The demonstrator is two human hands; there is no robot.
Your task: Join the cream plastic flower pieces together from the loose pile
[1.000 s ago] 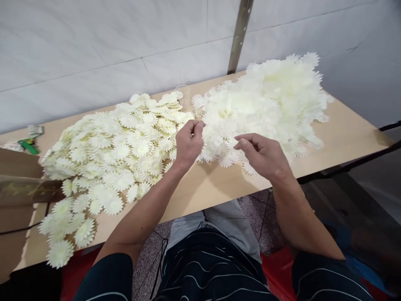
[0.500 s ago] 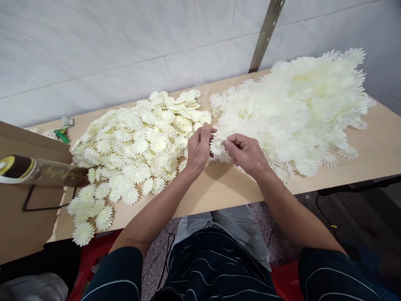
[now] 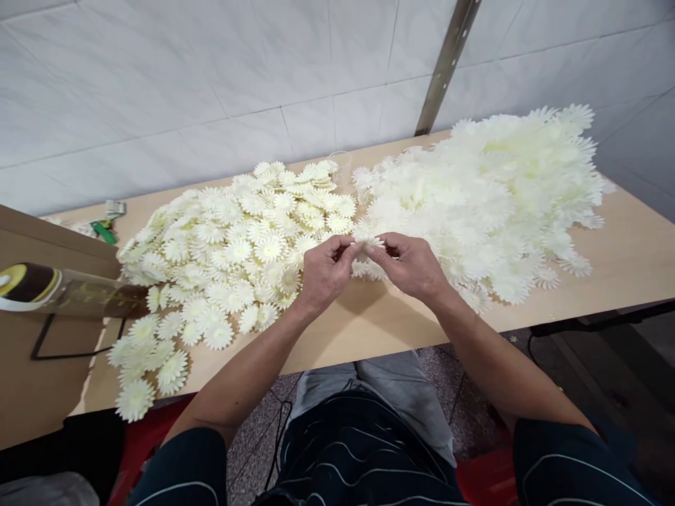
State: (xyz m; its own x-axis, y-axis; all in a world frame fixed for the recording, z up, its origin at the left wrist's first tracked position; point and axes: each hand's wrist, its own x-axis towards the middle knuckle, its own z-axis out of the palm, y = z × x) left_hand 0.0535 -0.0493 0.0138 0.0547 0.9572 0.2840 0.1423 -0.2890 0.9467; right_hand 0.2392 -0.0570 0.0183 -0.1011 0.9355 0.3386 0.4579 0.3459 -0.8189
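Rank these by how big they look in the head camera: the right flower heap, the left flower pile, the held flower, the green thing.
1. Right flower heap and left flower pile: about the same spread, too close to rank.
2. Held flower and green thing: both tiny, also too alike.
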